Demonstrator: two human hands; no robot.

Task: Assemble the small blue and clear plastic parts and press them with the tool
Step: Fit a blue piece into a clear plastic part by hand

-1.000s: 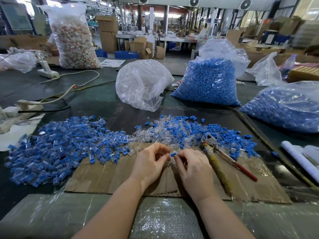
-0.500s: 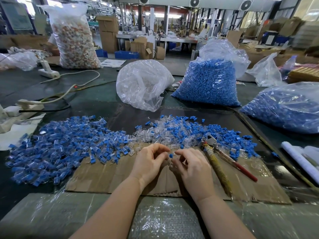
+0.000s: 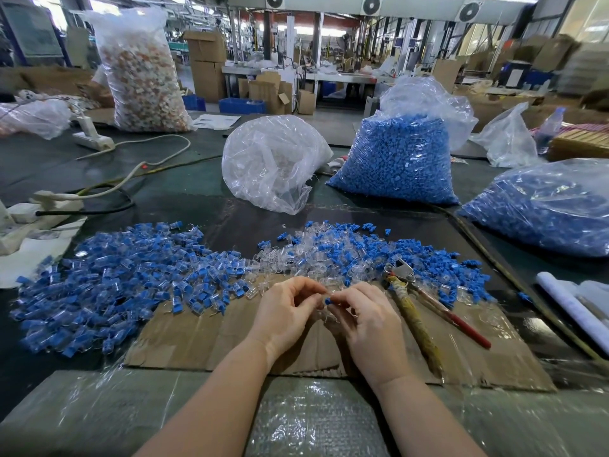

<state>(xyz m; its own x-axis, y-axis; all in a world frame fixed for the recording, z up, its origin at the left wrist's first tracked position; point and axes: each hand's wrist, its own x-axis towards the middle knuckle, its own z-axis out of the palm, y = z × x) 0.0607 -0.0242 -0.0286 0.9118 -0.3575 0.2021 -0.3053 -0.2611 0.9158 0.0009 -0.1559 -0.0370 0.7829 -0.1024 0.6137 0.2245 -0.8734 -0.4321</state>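
- A small blue plastic part [image 3: 327, 301] sits pinched between the fingertips of both hands, held just above the cardboard sheet [image 3: 211, 338]; a clear piece seems to be with it, though it is too small to tell how they join.
- The left hand [image 3: 286, 316] curls its fingers and thumb in on the part from the left; the right hand [image 3: 365, 321] pinches it from the right, knuckles up.
- The tool [image 3: 415, 311], pliers-like with a metal head, one handle wrapped in yellowish tape and one red, lies untouched on the cardboard just right of the right hand.
- A wide heap of assembled blue-and-clear pieces [image 3: 108, 285] spreads to the left; a mixed pile of loose parts [image 3: 356, 249] lies beyond the hands.
- The table [image 3: 184, 189] is dark green, its near edge covered in wrinkled glossy film.
- Further back stand a crumpled clear bag [image 3: 273, 166], a bag of blue pellets [image 3: 395, 159], and another bag of blue parts [image 3: 543, 206] at right.
- White power strips and cables [image 3: 131, 173] trail at left.
- Behind is a factory hall with cartons, crates and ceiling fans.
- Compared with a second ago, the hands sit slightly closer together on the part; the tool and piles are unmoved.
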